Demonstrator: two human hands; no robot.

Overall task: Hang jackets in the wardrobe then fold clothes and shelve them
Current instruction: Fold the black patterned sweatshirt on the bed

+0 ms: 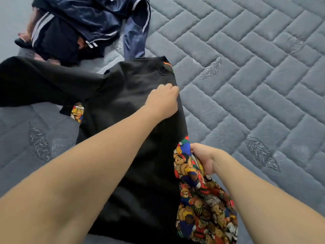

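A black shirt (pixel 126 95) with an orange neck tag lies spread on the grey quilted mattress (pixel 246 76), one sleeve stretched out to the left. My left hand (pixel 163 101) grips its right edge near the shoulder. A teddy-bear print cloth (pixel 202 199) shows along the shirt's lower right side and peeks out at its left. My right hand (pixel 202 158) holds the upper edge of that print cloth, its fingers tucked under the fabric.
A heap of dark navy garments with white stripes (pixel 84 27) lies at the top left of the mattress. A blue sleeve (pixel 133 37) trails from it toward the black shirt. Bare quilted surface stretches to the right.
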